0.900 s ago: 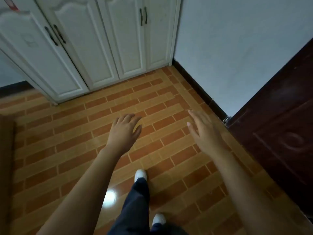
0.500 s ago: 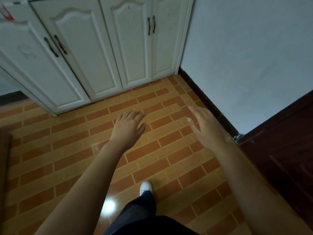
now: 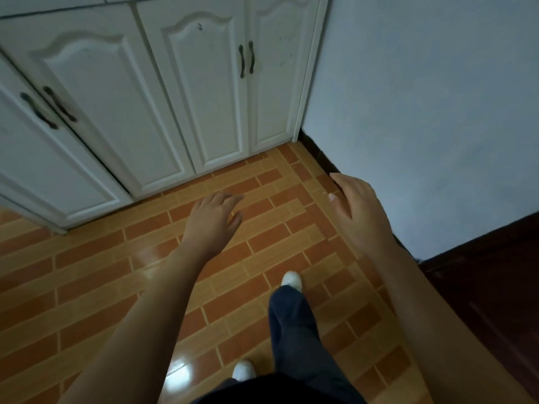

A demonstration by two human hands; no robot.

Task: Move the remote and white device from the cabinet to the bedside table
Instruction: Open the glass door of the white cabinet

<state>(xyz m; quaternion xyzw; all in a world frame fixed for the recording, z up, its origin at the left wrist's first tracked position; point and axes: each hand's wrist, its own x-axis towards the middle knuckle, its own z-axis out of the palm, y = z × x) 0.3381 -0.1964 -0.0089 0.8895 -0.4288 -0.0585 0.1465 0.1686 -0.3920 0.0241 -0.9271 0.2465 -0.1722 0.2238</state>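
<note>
Approach step, judged. Left hand [image 3: 214,218] and right hand [image 3: 360,212] both empty, fingers loosely spread, over orange-brown brick-pattern tiled floor [image 3: 87,275]. White panelled wooden cabinet [image 3: 122,91] ahead, doors closed. Remote, white device not visible. Advice: step close, locate items before reaching.

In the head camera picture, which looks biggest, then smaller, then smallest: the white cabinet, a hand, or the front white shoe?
1. White cabinet, biggest by far.
2. Left hand and right hand look about alike; they are nearer the camera, so they seem large.
3. Front white shoe, smallest.
</note>
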